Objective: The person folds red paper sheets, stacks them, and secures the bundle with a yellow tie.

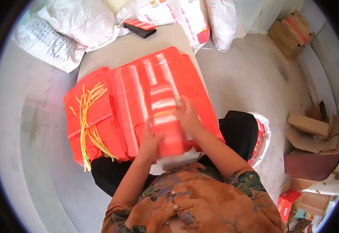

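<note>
A folded bundle of red plastic bags (163, 104) with white stripes stands up between my hands, a yellow tie around its middle. My left hand (150, 140) holds its left side, thumb against the red plastic. On the other side, my right hand (186, 115) grips the bundle near the tie; its fingertips are blurred. Under and behind it lies a wide stack of flat red striped bags (128, 87). To the left, loose yellow ties (84, 112) lie across a pile of folded red bags (76, 130).
The beige table (138, 46) carries a small dark and red striped roll (140, 28) at its far end. Stuffed white sacks (80, 23) crowd behind it. Right of my knee stands a white sack of red bundles (259, 136). Cardboard boxes (309, 126) line the right wall.
</note>
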